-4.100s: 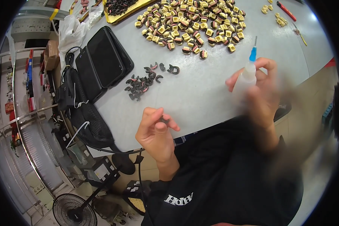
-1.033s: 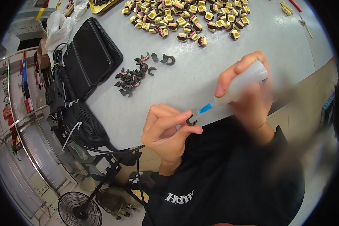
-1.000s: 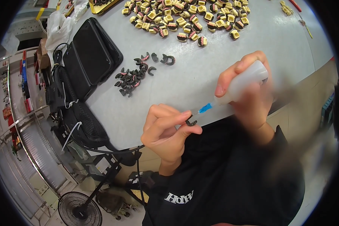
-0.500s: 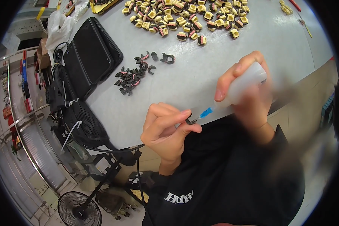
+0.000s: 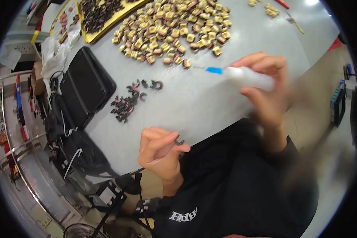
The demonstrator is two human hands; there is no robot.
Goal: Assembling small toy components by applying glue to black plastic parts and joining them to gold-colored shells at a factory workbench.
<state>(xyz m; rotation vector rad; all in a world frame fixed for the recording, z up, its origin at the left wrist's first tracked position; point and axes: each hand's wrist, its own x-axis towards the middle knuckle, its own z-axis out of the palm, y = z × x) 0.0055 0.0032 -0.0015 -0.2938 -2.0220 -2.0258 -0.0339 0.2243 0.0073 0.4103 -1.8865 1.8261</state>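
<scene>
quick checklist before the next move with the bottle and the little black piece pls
1. Black piece pinched between left hand thumb and finger: ok.
2. Bottle gripped in right hand: ok.
3. Blue nozzle clear of the left hand: ok, well apart, pointing left over the table.
4. A hand free for other pieces: not ok, both occupied.
5. Loose black pieces separate from the cream-coloured pieces: ok, bare table between.
6. Liquid on the held piece: cannot tell, too small.

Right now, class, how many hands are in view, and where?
2: the left hand, lower and nearer the middle, pinching a dark curved piece; the right hand, higher and farther right, holding a white squeeze bottle. No others show.
</scene>
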